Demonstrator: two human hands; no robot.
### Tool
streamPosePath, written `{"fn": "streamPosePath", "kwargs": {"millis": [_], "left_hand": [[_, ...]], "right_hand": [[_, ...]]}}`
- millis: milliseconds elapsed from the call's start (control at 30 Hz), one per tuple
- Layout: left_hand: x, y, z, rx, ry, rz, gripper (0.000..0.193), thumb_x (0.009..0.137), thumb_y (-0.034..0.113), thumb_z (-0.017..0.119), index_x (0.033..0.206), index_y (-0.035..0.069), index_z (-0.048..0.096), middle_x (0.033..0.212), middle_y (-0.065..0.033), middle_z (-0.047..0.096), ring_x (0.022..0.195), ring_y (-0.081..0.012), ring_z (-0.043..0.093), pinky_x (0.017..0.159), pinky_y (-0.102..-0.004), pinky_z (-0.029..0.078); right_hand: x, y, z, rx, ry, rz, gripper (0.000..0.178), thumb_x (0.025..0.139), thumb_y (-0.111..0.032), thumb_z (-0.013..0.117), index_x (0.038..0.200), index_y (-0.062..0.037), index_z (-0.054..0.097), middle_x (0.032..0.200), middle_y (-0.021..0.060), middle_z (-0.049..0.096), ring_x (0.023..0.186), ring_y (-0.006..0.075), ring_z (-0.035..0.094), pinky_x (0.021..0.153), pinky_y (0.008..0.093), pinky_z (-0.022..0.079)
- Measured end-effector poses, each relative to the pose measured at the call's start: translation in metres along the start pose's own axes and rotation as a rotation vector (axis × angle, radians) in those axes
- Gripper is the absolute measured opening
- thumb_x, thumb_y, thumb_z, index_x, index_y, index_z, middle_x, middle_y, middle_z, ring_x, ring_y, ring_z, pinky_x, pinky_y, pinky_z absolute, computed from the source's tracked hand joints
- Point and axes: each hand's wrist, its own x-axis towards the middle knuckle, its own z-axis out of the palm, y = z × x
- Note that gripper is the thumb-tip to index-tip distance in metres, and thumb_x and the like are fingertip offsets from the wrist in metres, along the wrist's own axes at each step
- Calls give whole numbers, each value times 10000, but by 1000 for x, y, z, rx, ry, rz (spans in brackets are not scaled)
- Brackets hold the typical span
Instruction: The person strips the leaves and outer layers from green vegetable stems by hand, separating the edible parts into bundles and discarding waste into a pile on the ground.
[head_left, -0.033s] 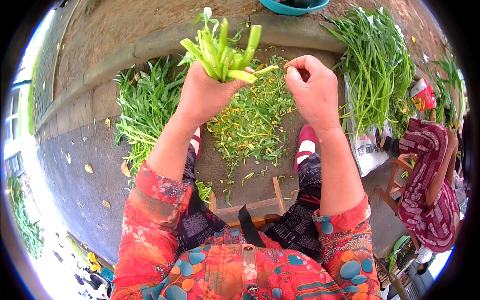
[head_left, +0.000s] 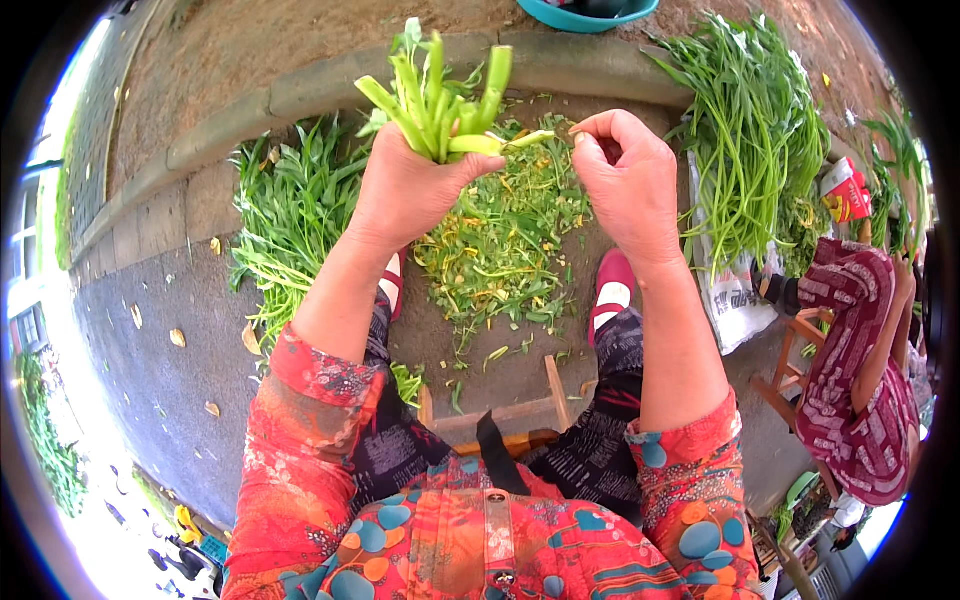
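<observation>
My left hand (head_left: 408, 190) is wrapped round a bunch of thick, cut green stems (head_left: 430, 110) with a few leaves, its cut ends pointing up and away from me. One thin, pale stem (head_left: 530, 140) sticks out to the right from this bunch. Close to that stem's tip, my right hand (head_left: 630, 180) is closed in a pinch of thumb and forefinger; anything between the fingertips is too small to make out. Beneath both hands, a heap of torn leaves and yellowed scraps (head_left: 505, 240) covers the ground between my shoes.
Leafy green stalks (head_left: 300, 195) lie at my left, with a larger pile (head_left: 745, 140) on a white sack (head_left: 735, 305) at right. A concrete kerb (head_left: 580, 70) crosses ahead, a teal basin (head_left: 588, 14) beyond it. Another person (head_left: 860, 370) sits at far right near a red box (head_left: 846, 190).
My left hand and the bunch have shifted very slightly to the left. The right hand stays nearly where it was, still pinched.
</observation>
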Motion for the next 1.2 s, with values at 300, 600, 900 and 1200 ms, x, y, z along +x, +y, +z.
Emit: {"fn": "streamPosePath", "kwargs": {"millis": [300,600,900,1200], "left_hand": [[7,-4,-16,-414,31,-276,199,813,105,713,954,-16,642,811,-76,665,725,-142,601,677,-264,477],[3,-6,-15,-507,-46,-354,181,823,122,701,930,-10,637,773,-69,647,703,-140,582,658,-265,466],[0,-1,-13,-404,-103,-342,194,806,120,720,930,-8,642,764,-70,648,686,-136,589,659,-263,473],[2,-1,-13,-409,-152,-379,301,796,167,749,978,-37,624,874,-80,658,771,-174,641,707,-292,514]], "right_hand": [[4,1,-3,-13,-2,-3,56,794,-55,612,788,1,618,708,98,612,616,180,573,606,301,468],[-1,2,0,132,-54,-59,194,830,2,579,999,-16,673,860,108,639,711,185,603,670,275,483],[-2,-5,-1,74,-86,-338,127,834,-36,627,950,-14,674,822,100,635,698,211,603,633,296,473],[-3,-8,-4,-20,-162,-126,63,827,-64,616,840,-6,637,778,121,619,698,264,601,632,340,469]]}}
